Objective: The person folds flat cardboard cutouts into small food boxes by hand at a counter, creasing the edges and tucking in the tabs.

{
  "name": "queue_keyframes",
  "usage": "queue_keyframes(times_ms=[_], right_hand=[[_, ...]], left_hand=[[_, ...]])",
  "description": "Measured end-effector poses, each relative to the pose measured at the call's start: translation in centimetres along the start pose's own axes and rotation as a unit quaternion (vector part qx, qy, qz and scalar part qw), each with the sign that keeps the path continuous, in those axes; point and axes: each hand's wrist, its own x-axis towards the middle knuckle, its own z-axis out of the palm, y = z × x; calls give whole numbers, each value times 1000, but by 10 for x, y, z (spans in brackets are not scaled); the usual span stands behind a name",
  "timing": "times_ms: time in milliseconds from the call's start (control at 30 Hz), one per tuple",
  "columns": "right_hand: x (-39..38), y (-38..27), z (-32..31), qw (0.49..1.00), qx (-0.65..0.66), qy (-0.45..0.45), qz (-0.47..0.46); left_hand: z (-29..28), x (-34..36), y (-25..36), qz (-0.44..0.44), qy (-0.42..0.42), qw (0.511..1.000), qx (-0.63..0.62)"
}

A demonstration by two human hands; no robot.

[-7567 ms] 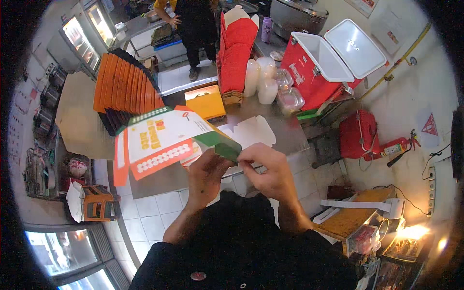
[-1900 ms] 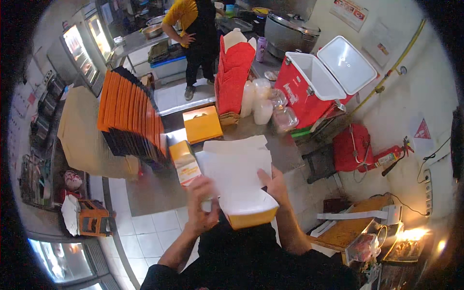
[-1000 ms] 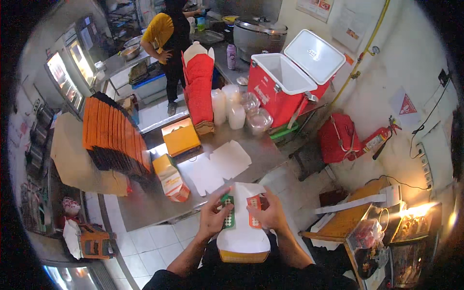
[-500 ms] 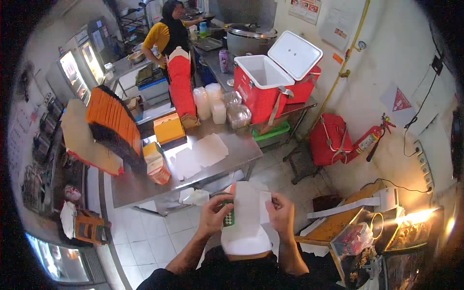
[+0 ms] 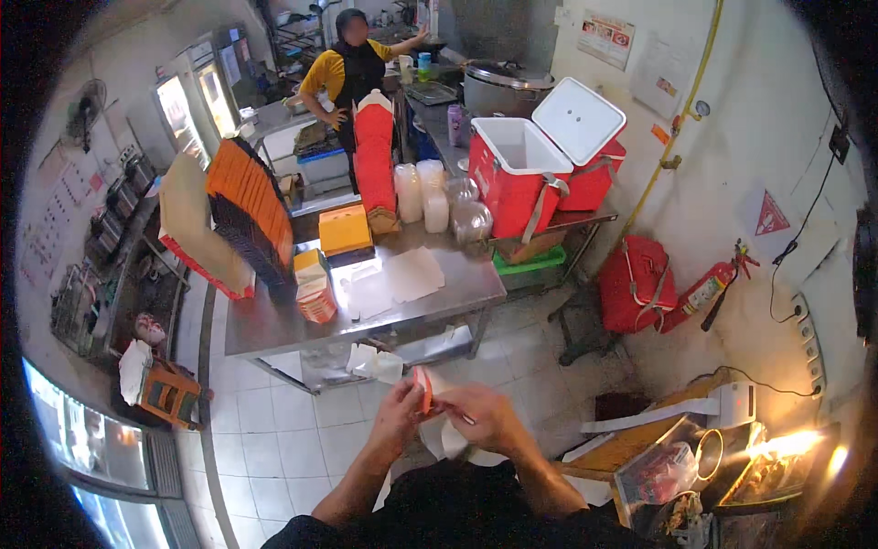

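Close in front of my body I hold a paper food carton, white inside, with a red edge standing up at its far side. My left hand is closed around its left side, fingers at the red edge. My right hand is closed on the other side, knuckles up, fingertips meeting the carton near my left fingers. The hands almost touch, hiding much of the carton, so its exact fold cannot be told.
A steel table ahead carries white cardboard sheets, a stack of orange-and-black boxes, red cartons and clear plastic tubs. A red cooler stands open behind. A lit warmer is at right. Another person stands far back.
The carton's broad white inside has turned and narrowed in my hands. My right hand has moved left, close to my left hand. The whole view has shifted slightly.
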Motion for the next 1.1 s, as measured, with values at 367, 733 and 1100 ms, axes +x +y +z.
queue_keyframes(times_ms=[367,733,1100], right_hand=[[3,-44,-6,977,132,165,20],[9,-38,-20,972,59,199,-113],[16,-40,-9,976,29,212,-43]], left_hand=[[36,-38,0,374,94,919,79],[42,-27,11,402,59,853,326],[60,-30,8,345,51,925,151]])
